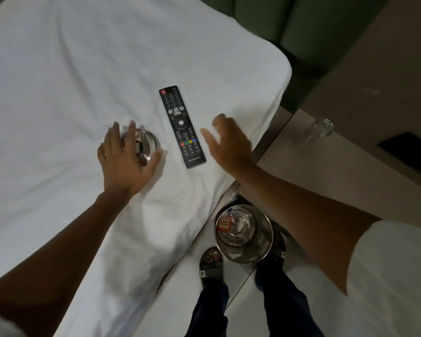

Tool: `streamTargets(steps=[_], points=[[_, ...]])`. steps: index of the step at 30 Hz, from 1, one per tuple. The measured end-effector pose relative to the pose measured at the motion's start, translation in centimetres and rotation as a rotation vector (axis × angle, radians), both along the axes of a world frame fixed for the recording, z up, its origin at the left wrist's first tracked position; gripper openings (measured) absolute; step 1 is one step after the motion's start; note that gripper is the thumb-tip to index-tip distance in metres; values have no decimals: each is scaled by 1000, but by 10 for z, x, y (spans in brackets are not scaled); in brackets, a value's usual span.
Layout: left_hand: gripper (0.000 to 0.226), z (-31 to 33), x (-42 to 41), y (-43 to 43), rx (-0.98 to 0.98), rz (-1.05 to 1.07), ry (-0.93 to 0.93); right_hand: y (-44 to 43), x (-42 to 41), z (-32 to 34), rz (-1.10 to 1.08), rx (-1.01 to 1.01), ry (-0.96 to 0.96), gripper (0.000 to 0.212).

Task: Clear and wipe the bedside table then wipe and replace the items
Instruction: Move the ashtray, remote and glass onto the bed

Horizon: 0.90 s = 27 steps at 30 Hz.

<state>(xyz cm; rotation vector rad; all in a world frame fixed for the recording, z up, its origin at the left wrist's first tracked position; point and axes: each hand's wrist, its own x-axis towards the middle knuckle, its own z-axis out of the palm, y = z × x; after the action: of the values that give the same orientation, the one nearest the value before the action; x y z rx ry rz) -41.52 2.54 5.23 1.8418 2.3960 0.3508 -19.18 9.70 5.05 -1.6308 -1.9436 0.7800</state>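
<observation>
On the white bed (pixel 71 69), the left hand (pixel 124 159), fingers spread, covers a steel ashtray (pixel 144 142). The right hand (pixel 229 144), fingers loosely spread, hovers beside a black remote (pixel 182 126) near the bed's right edge.

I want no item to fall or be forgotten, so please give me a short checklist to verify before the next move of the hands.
1. Remote lies flat on the bed sheet, away from the edge: ok.
2. Metal dish rests on the sheet under the left hand: ok; whether the fingers grip it: cannot tell.
3. Right hand is open and holds nothing: ok.
4. Bedside table is cleared: not ok, a glass stands on it.
5. Wiping cloth is at hand: cannot tell, none is in view.
6. Floor is free for stepping: not ok, a metal bin stands by the feet.
</observation>
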Motion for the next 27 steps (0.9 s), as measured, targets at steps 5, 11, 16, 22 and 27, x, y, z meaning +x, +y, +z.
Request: streamTargets(steps=[5, 11, 16, 22, 27], points=[[55, 2, 76, 39, 213, -213, -13, 44, 121, -32, -128, -83, -477, 47], [40, 1, 188, 83, 288, -328, -103, 82, 227, -66, -236, -325, -695, 51], [35, -11, 250, 82, 99, -535, -204, 91, 250, -85, -119, -384, -605, 62], [32, -19, 274, 71, -112, -624, -302, 56, 255, -84, -309, -379, -388, 62], [43, -9, 283, 81, -170, -372, -572, 29, 236, -50, -596, -110, 354, 36]])
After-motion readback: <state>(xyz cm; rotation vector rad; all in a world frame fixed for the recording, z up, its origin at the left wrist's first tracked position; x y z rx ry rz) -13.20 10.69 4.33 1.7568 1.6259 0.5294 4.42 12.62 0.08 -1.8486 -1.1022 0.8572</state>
